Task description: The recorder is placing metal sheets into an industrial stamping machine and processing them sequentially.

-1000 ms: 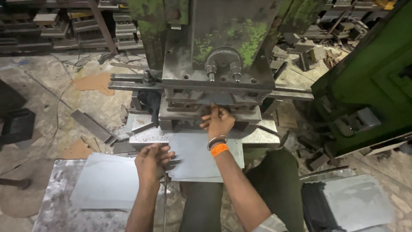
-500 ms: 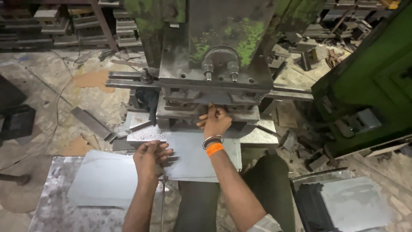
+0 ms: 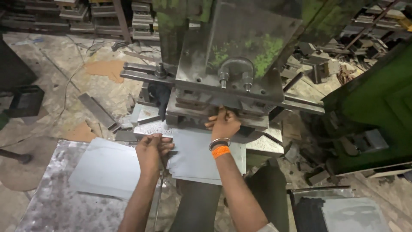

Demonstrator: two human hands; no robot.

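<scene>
Right hand [image 3: 224, 123] fingertips hidden under press [image 3: 231, 64]; left hand [image 3: 151, 148] pinching sheet [image 3: 201, 157].

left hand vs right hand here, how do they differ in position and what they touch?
The left hand grips the near left edge of the grey sheet stack, out in the open; the right hand reaches further forward, fingers tucked under the press die. The right hand's wrist carries an orange band and a metal bangle; the left hand's wrist is bare. Both are bare hands, backs facing the camera, at the same sheet stack.
</scene>
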